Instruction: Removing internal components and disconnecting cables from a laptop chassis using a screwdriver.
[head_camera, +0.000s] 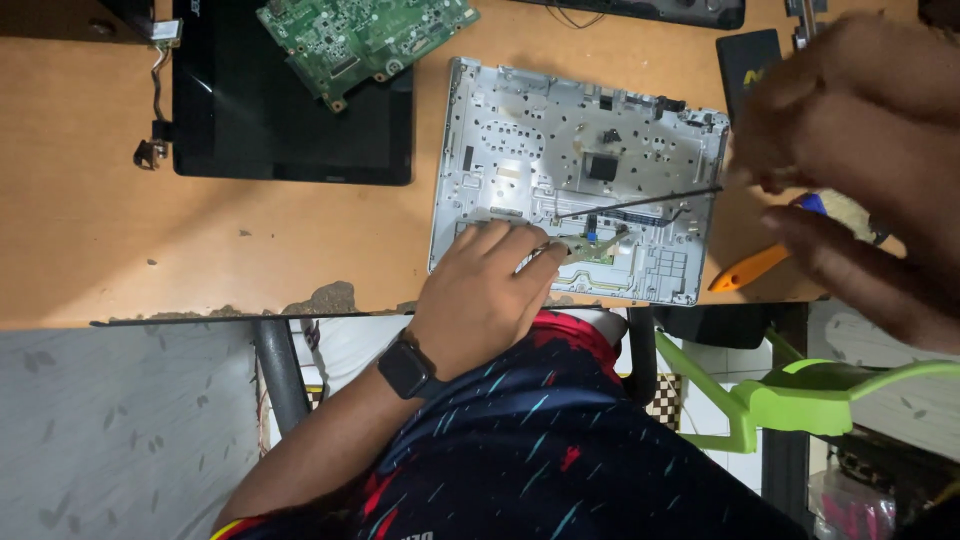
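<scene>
Blurred and close to the lens, the right hand (865, 150) pinches a thin screwdriver (640, 203) whose tip meets the silver laptop chassis (580, 140). Fingers flat and loosely spread, the left hand (480, 290) presses on the chassis's near edge, gripping nothing. Beyond lie a green circuit board (365, 35) on a black panel (290, 120), all on the wooden table (90, 220).

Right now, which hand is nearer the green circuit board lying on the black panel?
Left. The left hand rests on the silver laptop chassis, below the green circuit board. The right hand is far off at the right edge, holding a thin screwdriver.
</scene>
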